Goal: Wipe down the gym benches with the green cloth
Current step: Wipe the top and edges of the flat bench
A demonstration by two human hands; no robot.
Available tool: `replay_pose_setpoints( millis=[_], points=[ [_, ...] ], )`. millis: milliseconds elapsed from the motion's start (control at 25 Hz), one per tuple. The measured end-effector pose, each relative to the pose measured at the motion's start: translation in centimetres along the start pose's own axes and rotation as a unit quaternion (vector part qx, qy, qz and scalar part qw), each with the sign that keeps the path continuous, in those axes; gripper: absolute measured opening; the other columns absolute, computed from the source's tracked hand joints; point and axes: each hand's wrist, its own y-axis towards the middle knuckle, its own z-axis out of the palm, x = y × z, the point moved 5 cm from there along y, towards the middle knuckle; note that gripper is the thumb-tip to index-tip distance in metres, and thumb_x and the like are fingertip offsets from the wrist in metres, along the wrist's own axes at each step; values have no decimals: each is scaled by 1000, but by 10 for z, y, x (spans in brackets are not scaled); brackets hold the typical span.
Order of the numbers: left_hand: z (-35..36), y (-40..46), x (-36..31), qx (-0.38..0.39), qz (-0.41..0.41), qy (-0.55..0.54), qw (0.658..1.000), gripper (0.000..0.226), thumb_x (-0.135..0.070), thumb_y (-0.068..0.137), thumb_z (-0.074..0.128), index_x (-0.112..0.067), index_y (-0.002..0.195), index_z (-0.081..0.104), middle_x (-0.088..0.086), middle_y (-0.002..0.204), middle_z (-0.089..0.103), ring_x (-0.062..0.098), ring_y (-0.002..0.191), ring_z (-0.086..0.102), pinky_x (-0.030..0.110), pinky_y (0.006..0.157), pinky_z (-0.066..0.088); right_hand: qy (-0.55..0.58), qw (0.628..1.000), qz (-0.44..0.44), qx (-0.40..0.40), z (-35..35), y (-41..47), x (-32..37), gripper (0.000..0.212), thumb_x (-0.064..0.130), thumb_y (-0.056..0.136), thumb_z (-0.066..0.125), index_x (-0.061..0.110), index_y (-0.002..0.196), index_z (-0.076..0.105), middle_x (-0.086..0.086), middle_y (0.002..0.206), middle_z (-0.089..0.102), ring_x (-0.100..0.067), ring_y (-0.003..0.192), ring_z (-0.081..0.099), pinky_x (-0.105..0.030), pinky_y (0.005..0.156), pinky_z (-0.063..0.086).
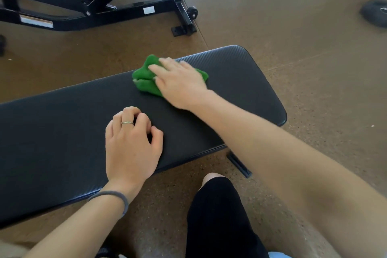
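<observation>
Head view: right hand point(180, 81) on green cloth point(144, 81)

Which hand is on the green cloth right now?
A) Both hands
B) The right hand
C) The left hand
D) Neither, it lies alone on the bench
B: the right hand lies flat on the green cloth on the bench, while the left hand, wearing a ring, rests on the padding apart from the cloth.

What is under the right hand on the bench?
The right hand presses flat on a bunched green cloth, which lies on the black bench pad. The cloth's middle and the pad beneath it are covered, so their state cannot be seen.
</observation>
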Motion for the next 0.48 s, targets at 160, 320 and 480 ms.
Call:
replay_pose_setpoints(
  millis=[160,320,480],
  points=[
    [2,1,3,-3,-6,-12,1000,26,-29,98,46,-13,87,62,6,117,56,28,113,51,48,105,43,-52,980,188,-49,-11,-12,-129,42,26,106,30,13,140,51,-16,143,55,-34,135,47,-46,109,34],
    [2,0,2,-6,4,-5,1000,27,-32,97,43,-14,87,61,5,116,55,27,113,50,46,103,44,-27,964,248,-91,-8,-9,-88,44,22,97,39,4,131,59,-27,135,58,-43,127,53,-50,106,37],
    [0,1,0,-22,11,-9,1000,19,-25,96,52,-13,82,55,6,113,55,30,108,51,46,100,42,28,999,22,-36,10,-15,49,48,28,104,40,14,148,51,-21,154,46,-36,145,41,-48,121,27]
  ],
)
